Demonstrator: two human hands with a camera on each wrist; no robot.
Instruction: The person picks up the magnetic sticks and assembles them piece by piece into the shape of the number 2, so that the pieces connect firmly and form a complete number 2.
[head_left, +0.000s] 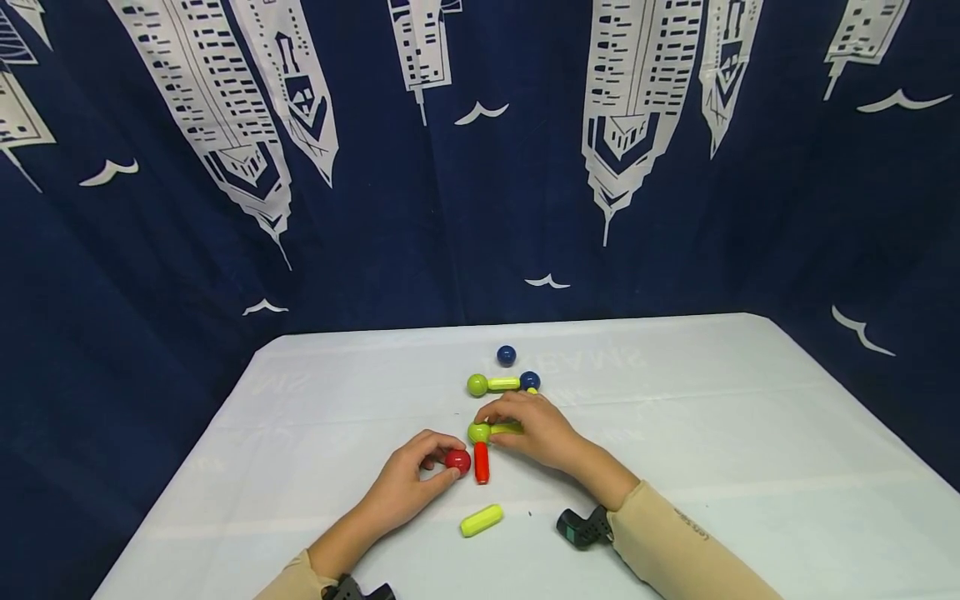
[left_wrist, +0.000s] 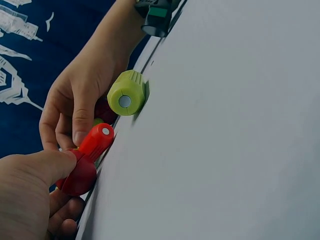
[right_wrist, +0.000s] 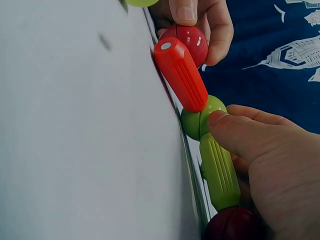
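Observation:
In the head view my left hand (head_left: 408, 479) grips a red ball (head_left: 458, 462) between thumb and fingers, low over the white table. Beside it, a red stick (head_left: 482, 463) points toward me, its far end joined to a light green ball (head_left: 479, 432). My right hand (head_left: 536, 427) holds that green ball, thumb on its near side. From the same ball a yellow-green stick (right_wrist: 219, 172) runs under the right palm to a dark red ball (right_wrist: 232, 225), partly hidden. The left wrist view has the held red ball (left_wrist: 82, 177) right at the red stick's metal-tipped end (left_wrist: 105, 131).
A loose yellow-green stick (head_left: 482, 520) lies nearer me. Farther back, a green ball (head_left: 477, 384), a yellow-green stick (head_left: 504, 383) and a dark blue ball (head_left: 530, 381) form a row. Another blue ball (head_left: 506, 356) sits behind them. A patterned navy curtain (head_left: 450, 208) hangs beyond the table.

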